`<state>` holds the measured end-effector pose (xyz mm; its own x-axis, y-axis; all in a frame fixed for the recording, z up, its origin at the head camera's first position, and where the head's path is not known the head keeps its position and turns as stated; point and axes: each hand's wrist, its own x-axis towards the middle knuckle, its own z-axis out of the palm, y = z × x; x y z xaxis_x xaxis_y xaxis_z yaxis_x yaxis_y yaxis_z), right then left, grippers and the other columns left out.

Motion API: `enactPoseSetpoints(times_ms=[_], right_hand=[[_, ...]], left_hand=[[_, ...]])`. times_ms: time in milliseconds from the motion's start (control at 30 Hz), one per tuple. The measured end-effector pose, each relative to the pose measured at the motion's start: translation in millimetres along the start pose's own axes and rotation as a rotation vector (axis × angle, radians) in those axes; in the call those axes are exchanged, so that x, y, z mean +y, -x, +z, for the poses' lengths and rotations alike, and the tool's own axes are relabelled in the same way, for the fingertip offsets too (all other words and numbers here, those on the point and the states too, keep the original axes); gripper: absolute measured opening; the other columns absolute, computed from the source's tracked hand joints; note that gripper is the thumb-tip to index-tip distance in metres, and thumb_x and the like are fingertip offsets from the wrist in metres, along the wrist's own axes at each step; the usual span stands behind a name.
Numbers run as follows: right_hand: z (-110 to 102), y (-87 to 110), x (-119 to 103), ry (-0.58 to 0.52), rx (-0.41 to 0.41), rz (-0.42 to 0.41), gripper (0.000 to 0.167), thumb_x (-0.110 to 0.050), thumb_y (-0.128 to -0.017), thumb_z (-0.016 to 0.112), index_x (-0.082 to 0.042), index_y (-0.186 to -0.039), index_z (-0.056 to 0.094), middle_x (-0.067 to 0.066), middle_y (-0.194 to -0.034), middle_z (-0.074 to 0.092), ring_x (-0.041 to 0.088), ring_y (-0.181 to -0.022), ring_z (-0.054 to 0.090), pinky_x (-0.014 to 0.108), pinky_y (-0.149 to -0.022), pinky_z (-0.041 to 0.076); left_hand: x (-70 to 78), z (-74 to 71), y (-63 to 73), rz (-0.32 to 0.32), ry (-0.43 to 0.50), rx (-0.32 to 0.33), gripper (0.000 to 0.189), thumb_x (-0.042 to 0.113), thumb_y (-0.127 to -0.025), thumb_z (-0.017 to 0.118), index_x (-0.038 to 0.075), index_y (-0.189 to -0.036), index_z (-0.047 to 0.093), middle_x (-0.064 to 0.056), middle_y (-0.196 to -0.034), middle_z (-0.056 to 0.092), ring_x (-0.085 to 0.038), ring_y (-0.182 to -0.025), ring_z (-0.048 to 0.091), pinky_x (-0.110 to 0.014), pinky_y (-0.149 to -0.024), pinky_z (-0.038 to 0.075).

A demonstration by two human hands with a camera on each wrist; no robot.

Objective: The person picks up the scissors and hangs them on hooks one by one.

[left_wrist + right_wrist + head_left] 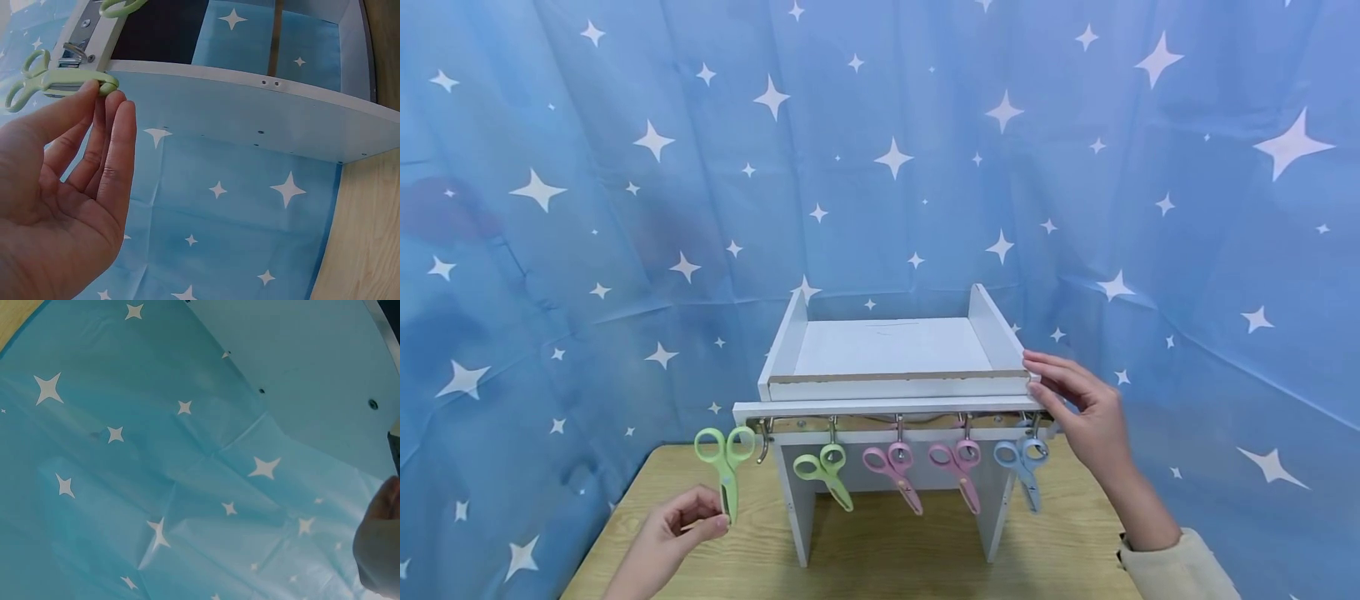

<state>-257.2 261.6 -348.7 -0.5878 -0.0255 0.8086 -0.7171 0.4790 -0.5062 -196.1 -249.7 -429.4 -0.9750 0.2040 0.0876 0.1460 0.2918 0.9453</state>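
Green scissors (727, 477), handles upward, stand in my left hand (672, 533); thumb and fingers pinch the blade end. Their handle rings overlap the leftmost hook (764, 442) of the white shelf rack (898, 387) in the left wrist view but sit left of it in the head view. Other hooks along the rail carry green scissors (831, 477), two pink pairs, the left pink scissors (895, 471) and right pink scissors (958, 471), and blue scissors (1024, 471). My right hand (1086, 417) rests its fingers and thumb against the rack's right front corner. The right wrist view shows little of that hand.
The rack stands on a wooden table (700, 475), its side panels reaching down to the top. Behind hangs a blue curtain (865, 208) with white stars, which also borders the table on both sides. The shelf's upper tray has raised sides.
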Motion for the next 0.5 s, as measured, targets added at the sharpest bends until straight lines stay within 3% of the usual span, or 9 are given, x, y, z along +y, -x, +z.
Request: enactPoseSetpoints(times_ms=[233,500], right_hand=[[0.7,0.7,0.1,-0.002,0.005,-0.020,0.035,0.014,-0.084,0.069,0.001,-0.117,0.072,-0.013,-0.127,0.068,-0.007,-0.105,0.065,0.007,-0.090,0.052],[0.2,0.3,0.9,-0.003,0.002,-0.006,0.035,0.014,-0.085,0.068,0.001,-0.117,0.072,-0.015,-0.126,0.068,-0.006,-0.104,0.066,0.008,-0.091,0.053]], left_hand=[[-4.3,2.7,-1.0,-0.018,0.024,-0.063,0.024,0.014,-0.099,0.061,-0.009,-0.106,0.060,0.011,-0.090,0.067,-0.008,-0.083,0.067,-0.026,-0.075,0.060],[-7.1,5.9,-2.7,-0.042,0.048,-0.081,0.025,0.015,-0.099,0.061,-0.009,-0.108,0.061,0.011,-0.091,0.067,-0.008,-0.087,0.068,-0.027,-0.077,0.060]])
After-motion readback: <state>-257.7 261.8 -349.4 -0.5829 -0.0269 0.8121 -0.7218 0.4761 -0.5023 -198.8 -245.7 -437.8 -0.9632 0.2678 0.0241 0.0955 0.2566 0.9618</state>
